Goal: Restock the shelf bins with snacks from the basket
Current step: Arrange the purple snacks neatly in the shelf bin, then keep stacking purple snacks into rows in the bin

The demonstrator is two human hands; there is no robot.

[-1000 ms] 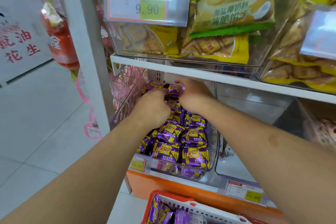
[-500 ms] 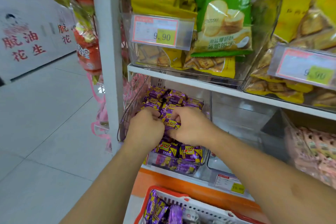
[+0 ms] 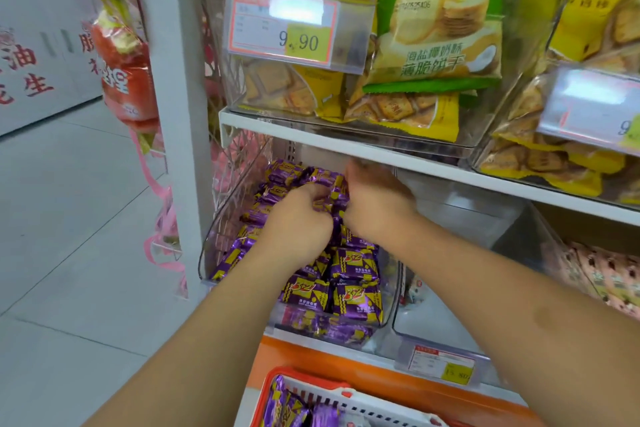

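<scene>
A: Where are the hands right now?

B: Both are deep in the clear shelf bin under the white shelf; the left hand and the right hand sit knuckle to knuckle, fingers curled down onto the purple snack packets heaped at the back; they look clamped on packets between them, though the fingertips themselves are hidden.

A: And which way does the pile lie from them?

B: The bin's long axis runs away from the person, front lip low, back end under the shelf; the hands are at the far end, so the neat front rows lie nearer the body, below the wrists; packets pushed in must go forward and away.

A: Which hand is nearer the next load?

B: The red basket sits at the bottom edge, almost under the left forearm, with more purple packets in it; I judge the left hand has the shorter reach back; the bin already looks close to full.
</scene>
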